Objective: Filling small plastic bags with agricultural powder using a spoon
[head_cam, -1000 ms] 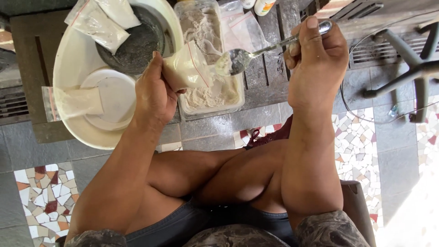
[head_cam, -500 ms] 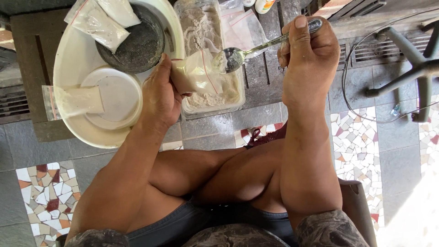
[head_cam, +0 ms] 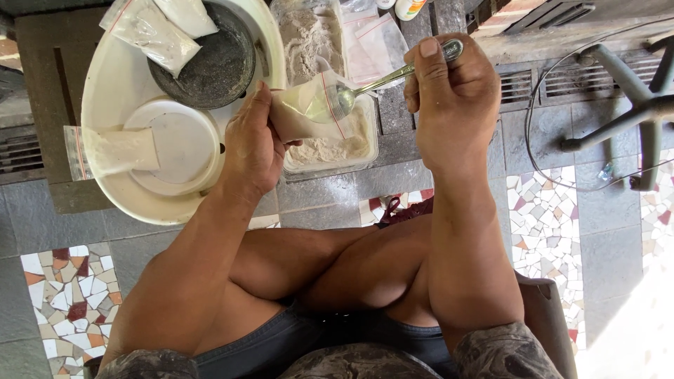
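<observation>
My left hand [head_cam: 254, 144] grips a small clear plastic bag [head_cam: 305, 111] part filled with pale powder, its mouth open towards the right. My right hand [head_cam: 453, 95] holds a metal spoon [head_cam: 382, 81] by the handle, and the spoon's bowl sits inside the bag's mouth. Under both lies a clear rectangular tub [head_cam: 330, 151] with more pale powder in it. My crossed bare legs fill the lower part of the view.
A large cream basin [head_cam: 116, 91] at the left holds a white lid [head_cam: 175, 144], a dark bowl [head_cam: 210, 60] and filled powder bags [head_cam: 151, 31]. Another filled bag [head_cam: 112, 151] lies on its rim. Empty bags [head_cam: 372, 42] lie behind the tub. A chair base [head_cam: 618, 112] stands right.
My left hand has tilted the bag so its mouth faces right, and my right hand has brought the spoon's bowl from beside the bag into its mouth.
</observation>
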